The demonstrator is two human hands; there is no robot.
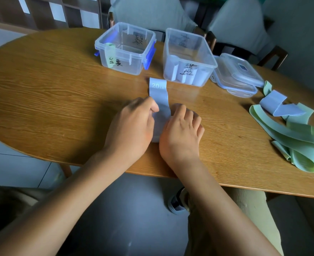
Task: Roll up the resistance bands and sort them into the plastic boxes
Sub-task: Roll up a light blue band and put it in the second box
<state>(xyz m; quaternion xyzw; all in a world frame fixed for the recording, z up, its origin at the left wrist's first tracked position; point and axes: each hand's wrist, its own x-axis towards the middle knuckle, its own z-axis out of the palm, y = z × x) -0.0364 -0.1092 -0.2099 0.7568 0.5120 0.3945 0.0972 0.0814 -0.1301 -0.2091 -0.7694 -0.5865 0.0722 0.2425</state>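
Both hands low on the oval wooden table [51, 93], knuckles up, fingers curled. Left hand [132, 124] and right hand [182, 130] each pinch a side of the pale blue flat resistance band [159, 93], marked "20 LB"; its far end lies flat toward the boxes, its near end between the palms. Two clear plastic boxes: blue-latched left box [124, 48] holds one green roll [109, 54]; right box [188, 58] holds blue rolls, count unclear. Two stacked clear lids [237, 74]. Loose pile at right [291, 130]: one blue band, several green ones.
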